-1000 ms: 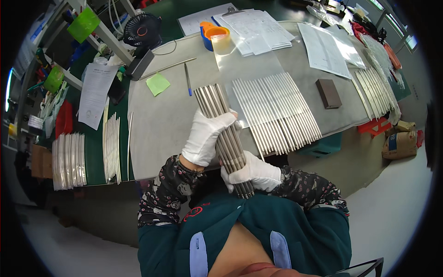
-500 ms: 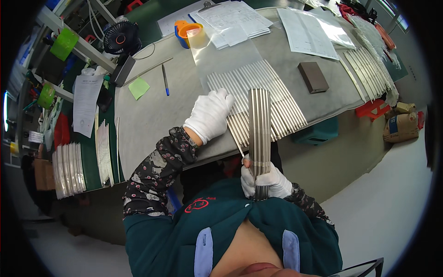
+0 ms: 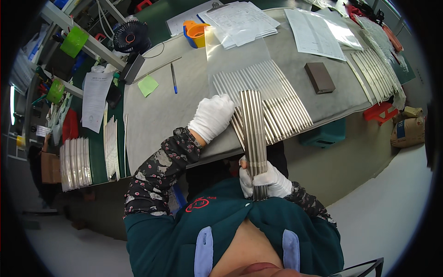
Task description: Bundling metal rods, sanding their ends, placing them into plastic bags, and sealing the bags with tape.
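Holding a bundle of thin metal strips (image 3: 254, 134) upright, our right hand (image 3: 265, 177) is clamped around its lower end, close to our chest, so most of the length stands free above the grip. Our left hand (image 3: 212, 116), gloved like the other, lies loosely curled on the table edge just left of the bundle, resting on the near ends of the strips laid out in rows (image 3: 272, 99); we cannot tell whether it pinches any of them.

We judge the main risk to be the bundle fanning or sliding. With only one hand gripping low, the strips above could splay apart, and one could slip down through the glove and drop toward our lap or the floor. The top of the bundle leans over the laid-out rows beyond the grip, so a tilt forward could knock them out of order. The rows also overhang the near table edge beside our left hand, and a nudge there could push them off.

As for containers, an orange and blue tub (image 3: 196, 33) stands far beyond the grip, near the papers (image 3: 242, 21); its contents are not visible to us. A teal bin (image 3: 325, 131) sits under the table to the right of the grip, contents hidden. A brown sack (image 3: 408, 129) stands on the floor farther right.
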### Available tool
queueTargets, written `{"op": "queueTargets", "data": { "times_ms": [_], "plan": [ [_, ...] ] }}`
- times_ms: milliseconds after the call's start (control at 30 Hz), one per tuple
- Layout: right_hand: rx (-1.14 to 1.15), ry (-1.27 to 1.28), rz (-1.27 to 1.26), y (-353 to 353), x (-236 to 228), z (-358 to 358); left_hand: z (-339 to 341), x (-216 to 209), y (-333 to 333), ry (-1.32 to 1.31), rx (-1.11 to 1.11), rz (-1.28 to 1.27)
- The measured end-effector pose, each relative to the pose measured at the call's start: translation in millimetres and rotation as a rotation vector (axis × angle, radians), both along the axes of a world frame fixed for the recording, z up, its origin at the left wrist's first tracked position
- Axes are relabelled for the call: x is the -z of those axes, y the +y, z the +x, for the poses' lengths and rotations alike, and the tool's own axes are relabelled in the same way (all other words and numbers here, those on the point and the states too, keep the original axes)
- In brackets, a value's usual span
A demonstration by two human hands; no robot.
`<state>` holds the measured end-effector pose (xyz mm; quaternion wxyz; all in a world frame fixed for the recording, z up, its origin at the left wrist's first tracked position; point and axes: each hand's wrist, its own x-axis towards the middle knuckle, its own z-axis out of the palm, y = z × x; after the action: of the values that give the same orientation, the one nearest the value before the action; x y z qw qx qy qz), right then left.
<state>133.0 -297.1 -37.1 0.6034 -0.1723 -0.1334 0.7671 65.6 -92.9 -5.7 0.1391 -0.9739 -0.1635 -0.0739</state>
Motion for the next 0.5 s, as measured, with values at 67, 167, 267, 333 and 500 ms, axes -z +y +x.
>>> {"op": "queueTargets", "data": {
  "times_ms": [67,167,267,333,500],
  "plan": [
    [-0.012,0.003,-0.014,0.5,-3.3,-0.1,-8.4,-4.9,6.1,-0.033,0.021,-0.042],
    [-0.043,0.001,-0.031,2.1,-4.8,-0.1,-18.6,-19.8,5.3,-0.138,0.061,-0.205],
    [-0.076,-0.019,-0.046,4.6,-7.3,-0.4,-26.8,-36.5,8.9,-0.295,0.049,-0.401],
    [-0.106,-0.031,-0.050,6.2,-10.5,-2.9,-36.8,-36.9,23.1,-0.364,0.053,-0.601],
    [-0.192,-0.114,-0.085,12.8,-11.7,-7.1,-37.0,-37.5,31.5,-0.505,-0.082,-0.860]
  ]
}}
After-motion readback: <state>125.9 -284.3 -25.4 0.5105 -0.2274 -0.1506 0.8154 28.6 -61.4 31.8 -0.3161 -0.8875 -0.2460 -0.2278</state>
